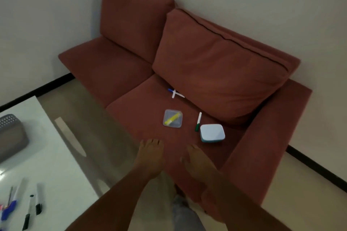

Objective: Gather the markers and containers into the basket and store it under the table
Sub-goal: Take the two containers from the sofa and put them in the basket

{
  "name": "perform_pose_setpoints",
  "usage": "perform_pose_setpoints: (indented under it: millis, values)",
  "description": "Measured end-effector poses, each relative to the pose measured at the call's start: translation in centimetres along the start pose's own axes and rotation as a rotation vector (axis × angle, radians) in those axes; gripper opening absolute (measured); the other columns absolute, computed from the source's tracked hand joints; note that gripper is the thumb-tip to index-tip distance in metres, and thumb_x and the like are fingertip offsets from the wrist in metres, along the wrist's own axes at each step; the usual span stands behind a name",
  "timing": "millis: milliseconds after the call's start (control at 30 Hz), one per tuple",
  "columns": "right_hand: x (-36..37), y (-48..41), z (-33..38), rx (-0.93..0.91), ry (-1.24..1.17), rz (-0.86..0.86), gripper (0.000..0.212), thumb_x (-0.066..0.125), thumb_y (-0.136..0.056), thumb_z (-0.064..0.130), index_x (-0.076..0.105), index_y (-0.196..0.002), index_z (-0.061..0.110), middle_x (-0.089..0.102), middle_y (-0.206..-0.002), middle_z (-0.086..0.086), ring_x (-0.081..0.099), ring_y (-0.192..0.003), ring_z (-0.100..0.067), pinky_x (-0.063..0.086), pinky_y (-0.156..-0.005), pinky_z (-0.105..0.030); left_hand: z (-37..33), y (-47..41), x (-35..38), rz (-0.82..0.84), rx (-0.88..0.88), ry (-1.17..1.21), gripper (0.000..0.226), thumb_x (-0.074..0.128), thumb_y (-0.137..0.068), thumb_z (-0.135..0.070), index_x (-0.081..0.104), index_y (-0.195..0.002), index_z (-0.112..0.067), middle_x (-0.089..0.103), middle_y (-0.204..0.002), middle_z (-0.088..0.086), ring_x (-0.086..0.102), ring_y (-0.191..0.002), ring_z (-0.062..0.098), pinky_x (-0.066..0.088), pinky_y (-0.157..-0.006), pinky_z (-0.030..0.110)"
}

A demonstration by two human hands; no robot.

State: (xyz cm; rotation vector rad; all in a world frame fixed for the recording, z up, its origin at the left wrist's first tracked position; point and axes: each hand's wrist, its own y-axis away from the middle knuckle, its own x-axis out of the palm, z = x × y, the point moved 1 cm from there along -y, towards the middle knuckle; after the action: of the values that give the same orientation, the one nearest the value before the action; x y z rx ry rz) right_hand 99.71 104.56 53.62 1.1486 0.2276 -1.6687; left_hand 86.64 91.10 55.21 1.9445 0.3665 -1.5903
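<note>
On the red sofa's right seat lie a clear square container (172, 118) with a yellow marker inside, a green-capped marker (198, 121), a white container with a teal base (212, 133), and two crossed white markers (175, 93), one blue-capped. My left hand (150, 157) and my right hand (197, 163) reach out flat over the seat's front edge, fingers straight, holding nothing, short of the containers. The grey basket (11, 137) stands on the white table at far left.
The white table (56, 165) fills the lower left, with two black-capped markers (32, 210) and other blurred pens near its corner. Beige floor runs between table and sofa (216, 62). The sofa's right arm borders the seat.
</note>
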Motion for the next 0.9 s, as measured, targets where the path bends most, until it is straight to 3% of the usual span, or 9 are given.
perform_pose_setpoints:
  millis: [267,367,467,533,633,767,900]
  values:
    - [-3.6,-13.7,0.1,0.104,-0.096,0.086,0.042,0.052,-0.095,0.035,0.05,-0.13,0.01,0.054,-0.134,-0.008,0.053,-0.121,-0.023,0.045,-0.101,-0.035,5.5,-12.4,-2.2,0.112,-0.04,-0.068,0.05,0.052,-0.083,-0.026,0.047,-0.132,-0.017,0.053,-0.13,0.002,0.046,-0.122,0.025,0.029,-0.107,0.043]
    - [-4.7,-17.2,-0.6,0.174,-0.142,0.072,0.039,0.055,-0.093,0.032,0.051,-0.127,0.014,0.057,-0.129,-0.005,0.058,-0.116,-0.022,0.049,-0.099,-0.035,5.9,-17.4,-3.0,0.166,0.029,-0.077,0.049,0.051,-0.086,-0.025,0.046,-0.133,-0.017,0.052,-0.131,0.003,0.044,-0.124,0.025,0.027,-0.11,0.043]
    - [-5.6,-20.0,-2.3,0.31,-0.198,0.053,0.017,0.052,-0.092,0.023,0.053,-0.106,0.013,0.062,-0.114,-0.009,0.063,-0.102,-0.026,0.051,-0.09,-0.038,5.9,-22.7,-3.0,0.219,0.117,-0.075,0.047,0.049,-0.088,-0.024,0.044,-0.134,-0.016,0.053,-0.131,0.006,0.045,-0.123,0.026,0.028,-0.108,0.043]
    - [-6.0,-20.9,-3.5,0.4,-0.262,0.0,0.014,0.047,-0.091,0.024,0.053,-0.098,0.014,0.063,-0.105,-0.008,0.063,-0.095,-0.026,0.053,-0.086,-0.041,5.4,-25.6,-2.2,0.224,0.191,-0.077,0.046,0.049,-0.087,-0.022,0.044,-0.133,-0.016,0.053,-0.13,0.006,0.046,-0.119,0.026,0.031,-0.106,0.042]
    - [-6.1,-21.8,-5.3,0.561,-0.354,-0.093,0.022,0.051,-0.094,0.024,0.057,-0.114,0.016,0.063,-0.106,-0.003,0.062,-0.099,-0.023,0.052,-0.088,-0.038,3.9,-29.7,-0.3,0.297,0.308,-0.051,0.046,0.046,-0.088,-0.018,0.044,-0.134,-0.014,0.052,-0.13,0.008,0.046,-0.12,0.027,0.032,-0.107,0.043]
    - [-5.6,-21.8,-7.6,0.718,-0.403,-0.135,0.043,0.058,-0.095,0.022,0.05,-0.136,0.01,0.054,-0.137,-0.006,0.049,-0.128,-0.023,0.037,-0.107,-0.032,0.4,-32.3,2.6,0.364,0.428,-0.006,0.036,0.048,-0.089,-0.016,0.051,-0.124,-0.011,0.056,-0.125,0.009,0.05,-0.115,0.028,0.037,-0.102,0.045]
    - [-5.2,-22.1,-11.8,0.895,-0.387,-0.159,0.055,0.062,-0.092,0.019,0.042,-0.141,0.005,0.044,-0.146,-0.013,0.043,-0.134,-0.03,0.036,-0.111,-0.038,-2.7,-32.3,6.9,0.504,0.272,0.262,0.027,0.05,-0.09,-0.018,0.054,-0.113,-0.005,0.059,-0.115,0.013,0.056,-0.106,0.029,0.044,-0.086,0.038]
